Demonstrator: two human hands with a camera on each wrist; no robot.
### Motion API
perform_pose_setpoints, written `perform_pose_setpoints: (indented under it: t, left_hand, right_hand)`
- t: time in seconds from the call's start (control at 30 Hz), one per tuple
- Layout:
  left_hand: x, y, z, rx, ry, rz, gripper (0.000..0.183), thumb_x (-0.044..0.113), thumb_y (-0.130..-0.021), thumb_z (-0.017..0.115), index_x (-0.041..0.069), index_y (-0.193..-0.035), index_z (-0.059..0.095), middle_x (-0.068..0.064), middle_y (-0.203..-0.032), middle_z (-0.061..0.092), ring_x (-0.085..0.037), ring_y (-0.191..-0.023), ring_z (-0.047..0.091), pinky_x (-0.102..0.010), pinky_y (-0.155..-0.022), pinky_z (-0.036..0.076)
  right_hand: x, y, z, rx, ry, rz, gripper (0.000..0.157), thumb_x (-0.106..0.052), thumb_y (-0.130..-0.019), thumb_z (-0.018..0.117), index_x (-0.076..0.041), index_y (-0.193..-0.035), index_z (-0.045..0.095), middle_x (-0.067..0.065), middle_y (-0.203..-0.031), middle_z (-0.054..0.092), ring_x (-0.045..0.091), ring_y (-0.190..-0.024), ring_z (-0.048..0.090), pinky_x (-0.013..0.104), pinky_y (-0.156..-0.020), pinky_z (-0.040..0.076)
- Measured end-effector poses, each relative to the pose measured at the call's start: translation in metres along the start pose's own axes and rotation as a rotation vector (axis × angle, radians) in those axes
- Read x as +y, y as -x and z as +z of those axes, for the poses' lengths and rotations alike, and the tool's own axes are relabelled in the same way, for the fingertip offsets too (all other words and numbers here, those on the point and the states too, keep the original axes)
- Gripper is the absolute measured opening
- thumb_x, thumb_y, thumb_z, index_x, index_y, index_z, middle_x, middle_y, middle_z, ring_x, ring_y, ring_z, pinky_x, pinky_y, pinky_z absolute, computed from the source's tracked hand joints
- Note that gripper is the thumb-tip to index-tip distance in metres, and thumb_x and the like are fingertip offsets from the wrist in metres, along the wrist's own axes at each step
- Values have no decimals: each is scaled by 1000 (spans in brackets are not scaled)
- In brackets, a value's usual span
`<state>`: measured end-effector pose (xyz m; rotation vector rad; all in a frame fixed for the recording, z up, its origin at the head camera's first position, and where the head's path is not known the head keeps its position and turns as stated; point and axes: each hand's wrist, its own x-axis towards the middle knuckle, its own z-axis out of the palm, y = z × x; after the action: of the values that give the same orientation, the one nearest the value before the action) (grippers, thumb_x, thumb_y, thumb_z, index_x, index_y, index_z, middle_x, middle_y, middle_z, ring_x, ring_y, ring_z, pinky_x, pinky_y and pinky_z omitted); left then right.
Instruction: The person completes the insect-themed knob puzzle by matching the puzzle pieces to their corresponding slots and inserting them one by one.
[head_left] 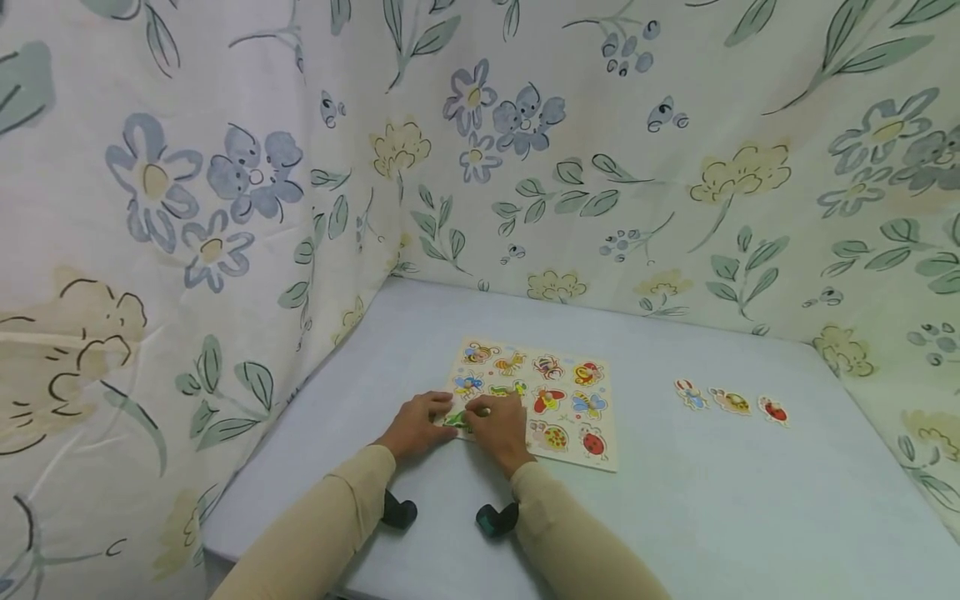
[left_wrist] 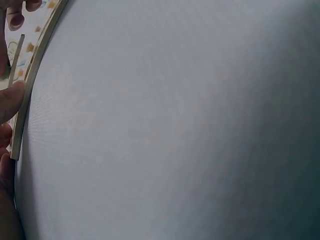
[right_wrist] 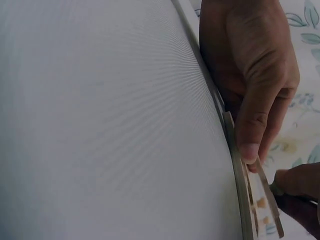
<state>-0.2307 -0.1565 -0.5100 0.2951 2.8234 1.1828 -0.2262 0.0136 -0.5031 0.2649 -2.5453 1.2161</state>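
Note:
A wooden insect puzzle board (head_left: 570,457) lies on the table in front of me. My left hand (head_left: 417,427) grips its near left corner, the thumb along the front edge in the left wrist view. With its fingertips, my right hand (head_left: 498,425) pinches a green puzzle piece (head_left: 455,420) over the board's near left spot. In the right wrist view the piece (right_wrist: 270,200) stands tilted above the board (right_wrist: 242,200). My right fingers partly cover its top. Several colourful insect pieces, such as a ladybug (head_left: 594,443) and a red-winged one (head_left: 549,401), sit on the board.
To the right of the board, three loose pieces lie in a row: a blue insect (head_left: 692,395), a snail-like one (head_left: 731,402) and a red ladybug (head_left: 773,410). Flowered cloth (head_left: 525,208) hangs behind and beside the pale table (head_left: 712,500).

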Motion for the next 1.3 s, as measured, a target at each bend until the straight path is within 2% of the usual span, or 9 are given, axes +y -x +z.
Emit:
perform_pose_setpoints:
  t: [0.17,0.3,0.5,0.77,0.9,1.03,1.13,1.3]
  left_hand:
    - [2,2,0,0,-4,-2,55,19,-79,81,0,-126,62,-5,-138,52,-30,-132,39,-46,-108,31]
    - [3,3,1,1,3,-3,55,19,-79,81,0,-126,61,-5,-138,52,-30,-132,39,-45,-108,31]
    - [2,2,3,-5,9,8,54,19,-79,81,0,-126,62,-6,-138,52,-31,-132,39,-46,-107,31]
    - [5,2,0,1,3,14,53,19,-80,81,-1,-125,62,-5,-138,52,-31,-132,39,-47,-107,31]
    - [5,2,-1,-5,1,8,54,19,-79,81,-1,-125,62,-5,-138,52,-30,-132,39,-46,-108,31]
    - [5,2,-1,-10,5,7,55,19,-79,81,-1,-126,62,-6,-138,52,-30,-132,39,-46,-108,31]
    - [4,2,-1,-14,9,7,54,19,-79,81,-1,-126,62,-6,-138,52,-31,-133,39,-47,-108,31]
    - [4,3,-3,-15,5,6,53,19,-80,81,0,-126,62,-5,-139,51,-31,-133,38,-47,-108,29]
  right_hand:
    - [0,1,1,-31,28,-15,5,-15,-76,81,-13,-79,79,-2,-80,72,36,-105,57,54,-98,36]
    - [2,1,3,-39,57,-33,6,-18,-78,80,-13,-80,79,-3,-80,71,32,-98,57,51,-90,42]
    - [4,2,5,-36,78,-39,3,-18,-78,80,-15,-79,79,-4,-77,71,26,-86,55,45,-81,44]
    - [3,2,4,-56,119,-44,4,-21,-78,80,-18,-79,79,-6,-76,69,20,-76,48,36,-69,39]
    - [3,2,4,-55,133,-58,5,-22,-78,80,-17,-79,79,-6,-75,69,21,-74,47,37,-66,38]
    - [6,1,3,-50,102,-66,5,-21,-79,79,-16,-80,79,-6,-77,70,22,-80,53,40,-73,43]
    - [8,1,-1,-43,39,-54,5,-19,-81,77,-15,-81,78,-6,-81,70,21,-86,58,42,-81,44]
    - [5,-5,-19,-23,-45,-25,7,-20,-84,75,-13,-84,77,-3,-87,71,20,-91,60,42,-84,45]
